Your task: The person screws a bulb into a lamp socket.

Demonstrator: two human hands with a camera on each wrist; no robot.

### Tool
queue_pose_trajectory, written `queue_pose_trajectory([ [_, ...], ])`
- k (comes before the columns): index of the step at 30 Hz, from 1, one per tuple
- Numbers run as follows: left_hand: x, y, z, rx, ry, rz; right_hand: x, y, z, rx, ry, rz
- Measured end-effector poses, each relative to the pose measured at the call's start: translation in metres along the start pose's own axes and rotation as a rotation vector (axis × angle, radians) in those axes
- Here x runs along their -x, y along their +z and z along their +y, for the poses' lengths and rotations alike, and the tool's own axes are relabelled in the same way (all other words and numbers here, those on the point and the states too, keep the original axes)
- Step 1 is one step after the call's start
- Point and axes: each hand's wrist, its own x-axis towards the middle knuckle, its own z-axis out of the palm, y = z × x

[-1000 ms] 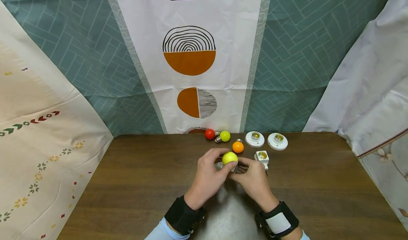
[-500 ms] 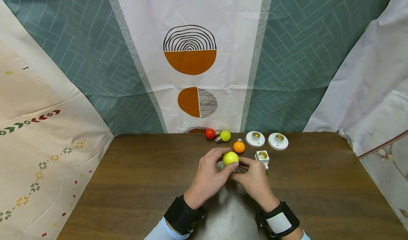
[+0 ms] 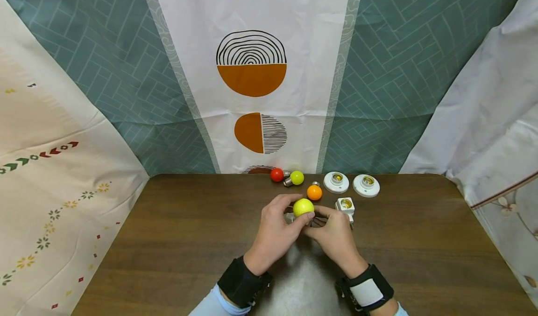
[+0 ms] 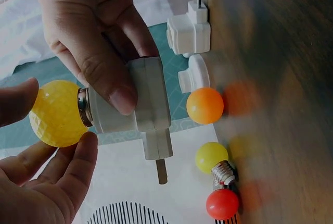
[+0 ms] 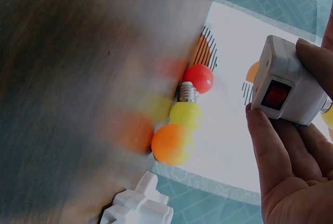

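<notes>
**Yellow bulb held at the mouth of a white plug-in socket**

The left hand (image 3: 275, 232) grasps a round yellow bulb (image 4: 57, 114) with thumb and fingers. The right hand (image 3: 334, 239) pinches a boxy white plastic plug-in socket (image 4: 151, 94), which has a red rocker switch (image 5: 276, 95) and a flat metal prong (image 4: 162, 172). Both things are above the brown wooden table (image 3: 189, 236). The bulb's metal base (image 4: 83, 107) sits at the socket mouth, and a part of it shows outside; how deep the thread is engaged, I cannot tell.

In my judgement, the main risk is a crossed thread, if the bulb enters tilted and is then turned with force. The smooth globe could also slip between the fingertips, or the socket could rotate together with the bulb, if the right hand's pinch is too weak.

A dropped bulb could roll into the round orange bulb (image 3: 314, 193), which lies near, just beyond the hands. Behind it lie a round red bulb (image 3: 276, 175) and a yellow-green bulb (image 3: 297, 178), close together near the table's far edge, where a knock might push them over.
</notes>
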Motion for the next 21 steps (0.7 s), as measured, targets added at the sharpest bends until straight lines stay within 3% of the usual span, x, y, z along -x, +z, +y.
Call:
queue_pose_trajectory([
  [21, -0.0055, -0.0051, -0.0026, -0.023, 0.058, -0.123, -0.0016, -0.0010, 0.0026, 0.014, -0.037, -0.030],
])
